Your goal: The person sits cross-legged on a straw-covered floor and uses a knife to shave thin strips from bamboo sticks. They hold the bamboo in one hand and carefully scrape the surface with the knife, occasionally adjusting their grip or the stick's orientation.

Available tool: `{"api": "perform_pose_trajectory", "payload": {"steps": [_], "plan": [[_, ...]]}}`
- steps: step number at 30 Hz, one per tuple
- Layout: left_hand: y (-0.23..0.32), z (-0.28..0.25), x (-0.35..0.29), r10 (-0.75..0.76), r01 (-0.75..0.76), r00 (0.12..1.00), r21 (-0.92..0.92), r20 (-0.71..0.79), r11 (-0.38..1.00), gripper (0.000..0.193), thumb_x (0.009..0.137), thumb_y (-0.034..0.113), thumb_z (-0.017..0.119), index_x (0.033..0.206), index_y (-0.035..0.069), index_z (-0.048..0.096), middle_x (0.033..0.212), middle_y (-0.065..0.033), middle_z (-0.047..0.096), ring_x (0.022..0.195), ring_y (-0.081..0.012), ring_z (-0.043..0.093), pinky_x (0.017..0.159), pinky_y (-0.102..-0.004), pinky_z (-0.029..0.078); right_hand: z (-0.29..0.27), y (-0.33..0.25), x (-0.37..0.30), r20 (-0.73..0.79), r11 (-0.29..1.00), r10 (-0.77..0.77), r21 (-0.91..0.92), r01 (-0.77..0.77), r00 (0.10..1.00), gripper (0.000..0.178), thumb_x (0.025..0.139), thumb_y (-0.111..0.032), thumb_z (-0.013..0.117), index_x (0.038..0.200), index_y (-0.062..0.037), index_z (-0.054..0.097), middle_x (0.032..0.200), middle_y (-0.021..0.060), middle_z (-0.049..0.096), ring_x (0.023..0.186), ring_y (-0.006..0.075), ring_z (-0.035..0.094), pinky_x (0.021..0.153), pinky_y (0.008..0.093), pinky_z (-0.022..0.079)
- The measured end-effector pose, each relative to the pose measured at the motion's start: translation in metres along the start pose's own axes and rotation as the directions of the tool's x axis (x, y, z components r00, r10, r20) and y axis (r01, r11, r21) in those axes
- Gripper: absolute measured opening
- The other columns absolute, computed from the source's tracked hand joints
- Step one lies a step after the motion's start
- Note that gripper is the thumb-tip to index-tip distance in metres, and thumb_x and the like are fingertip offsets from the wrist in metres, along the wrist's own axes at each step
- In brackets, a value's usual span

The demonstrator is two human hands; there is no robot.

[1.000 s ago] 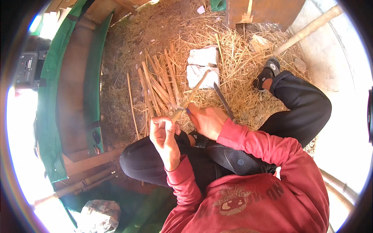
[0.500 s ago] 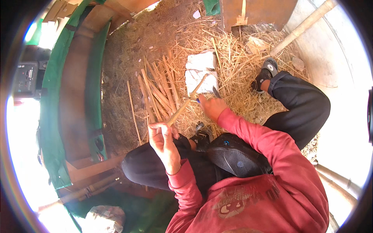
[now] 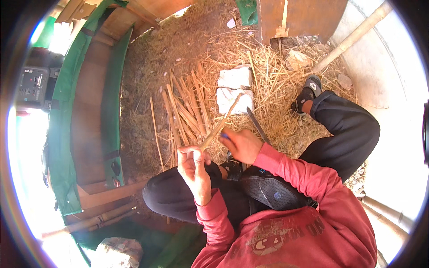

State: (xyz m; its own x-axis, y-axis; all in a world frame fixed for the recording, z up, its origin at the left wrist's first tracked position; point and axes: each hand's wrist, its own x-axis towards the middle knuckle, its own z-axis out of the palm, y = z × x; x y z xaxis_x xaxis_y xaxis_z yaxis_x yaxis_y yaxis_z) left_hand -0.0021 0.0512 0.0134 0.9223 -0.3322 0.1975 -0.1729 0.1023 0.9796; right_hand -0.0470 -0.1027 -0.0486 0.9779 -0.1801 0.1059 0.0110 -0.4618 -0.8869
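My left hand (image 3: 194,172) is closed around the near end of a pale bamboo stick (image 3: 220,126), which slants up and away to the right. Its far tip reaches over white blocks (image 3: 235,99) on the ground. In my right hand (image 3: 243,146), beside the stick's near half, is a small blue-handled knife (image 3: 226,136); its blade is hardly visible here. A long dark blade (image 3: 257,125) lies on the straw just beyond my right hand, its near end hidden behind my wrist.
Several split bamboo pieces (image 3: 187,107) lie left of the blocks. Loose straw and shavings (image 3: 272,85) cover the ground. A pole (image 3: 353,36) leans at the right wall, and a green-edged panel (image 3: 85,120) stands left. My folded legs frame the work spot.
My right hand has drawn the knife along the stick toward my left hand. More of the dark blade on the straw now shows.
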Motion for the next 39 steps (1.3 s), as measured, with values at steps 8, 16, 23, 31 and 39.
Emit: {"api": "perform_pose_trajectory", "payload": {"steps": [8, 16, 23, 31, 39], "plan": [[-0.001, -0.001, -0.002, 0.002, -0.001, 1.0, 0.04, -0.022, 0.999, 0.005, 0.098, 0.006, 0.056, 0.1, 0.002, 0.054, 0.077, -0.0018, 0.054, 0.065, -0.0068, 0.049, 0.059, -0.0208, 0.04, 0.005, -0.001, -0.008, -0.034, 0.967, 0.1, -0.23, -0.105, 0.994, 0.021, 0.096, -0.026, 0.055, 0.104, -0.0072, 0.053, 0.061, 0.0222, 0.06, 0.056, 0.0435, 0.062, 0.052, 0.0533, 0.049], [0.001, 0.005, 0.003, 0.012, -0.013, 0.998, -0.014, -0.056, 1.0, 0.007, 0.098, 0.007, 0.058, 0.1, 0.002, 0.053, 0.075, -0.0029, 0.054, 0.064, -0.0085, 0.05, 0.06, -0.0212, 0.04, 0.011, 0.023, 0.004, -0.1, 0.95, 0.094, -0.29, -0.119, 0.991, 0.02, 0.098, -0.025, 0.053, 0.104, -0.0065, 0.052, 0.059, 0.0219, 0.058, 0.056, 0.0444, 0.061, 0.052, 0.0543, 0.048], [0.004, 0.008, 0.0, 0.007, -0.008, 0.998, -0.016, -0.062, 1.0, 0.006, 0.098, 0.007, 0.058, 0.098, 0.002, 0.053, 0.073, -0.0038, 0.056, 0.062, -0.0091, 0.05, 0.06, -0.0218, 0.04, 0.017, 0.019, 0.004, -0.095, 0.951, 0.173, -0.244, -0.192, 0.98, 0.018, 0.096, -0.022, 0.056, 0.103, -0.0051, 0.054, 0.061, 0.022, 0.06, 0.056, 0.0451, 0.06, 0.052, 0.0537, 0.048], [0.004, 0.006, 0.001, 0.026, -0.024, 0.992, 0.016, -0.127, 1.0, 0.009, 0.099, 0.01, 0.057, 0.096, 0.002, 0.055, 0.071, -0.0058, 0.06, 0.061, -0.0085, 0.05, 0.058, -0.0216, 0.039, 0.01, 0.006, 0.004, -0.091, 0.96, 0.156, -0.222, -0.173, 0.983, 0.021, 0.094, -0.024, 0.059, 0.103, -0.0054, 0.055, 0.06, 0.023, 0.059, 0.057, 0.0436, 0.061, 0.052, 0.0526, 0.049], [0.002, 0.0, -0.003, 0.013, -0.012, 0.997, 0.025, -0.07, 1.0, 0.005, 0.098, 0.006, 0.057, 0.099, 0.001, 0.055, 0.077, -0.0047, 0.058, 0.064, -0.009, 0.052, 0.061, -0.0217, 0.041, 0.009, -0.002, -0.003, -0.05, 0.98, 0.093, -0.173, -0.1, 0.994, 0.02, 0.095, -0.022, 0.059, 0.106, -0.0055, 0.055, 0.064, 0.0233, 0.061, 0.059, 0.0442, 0.062, 0.054, 0.0529, 0.05]]}}
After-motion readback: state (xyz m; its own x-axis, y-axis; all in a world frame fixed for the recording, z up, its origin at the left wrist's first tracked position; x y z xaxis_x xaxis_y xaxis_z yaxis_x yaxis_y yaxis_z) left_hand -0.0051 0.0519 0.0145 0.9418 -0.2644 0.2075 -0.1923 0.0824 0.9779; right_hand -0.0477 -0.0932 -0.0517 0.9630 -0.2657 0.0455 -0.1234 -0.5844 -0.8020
